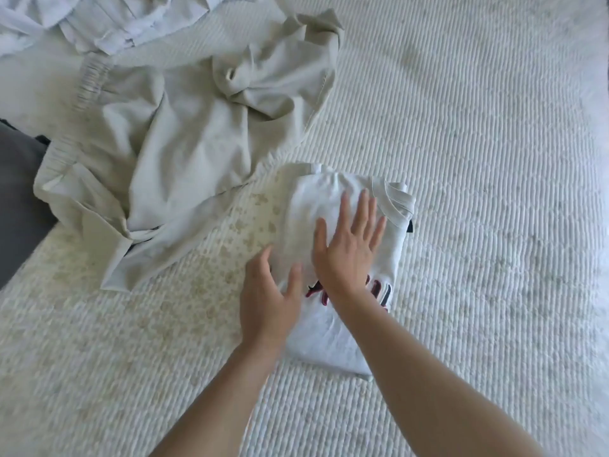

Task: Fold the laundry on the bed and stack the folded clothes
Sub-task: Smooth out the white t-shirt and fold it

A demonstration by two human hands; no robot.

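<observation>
Head view: we log the folded white shirt (342, 258) lying on the bed (494, 159), our right hand (346, 249) flat on top with fingers straight, gripping nothing, and our left hand (267, 301) relaxed against its left edge, also holding nothing. Unfolded beige trousers (158, 153) lie up-left of the shirt, a pale blue garment (99, 21) beyond. Risk, in our judgement: lifting off carelessly drags the top layer and the fold springs loose.

Grey patch beside the bed

A dark grey surface (18, 192) shows at the left edge of the frame; what it is cannot be told.
</observation>
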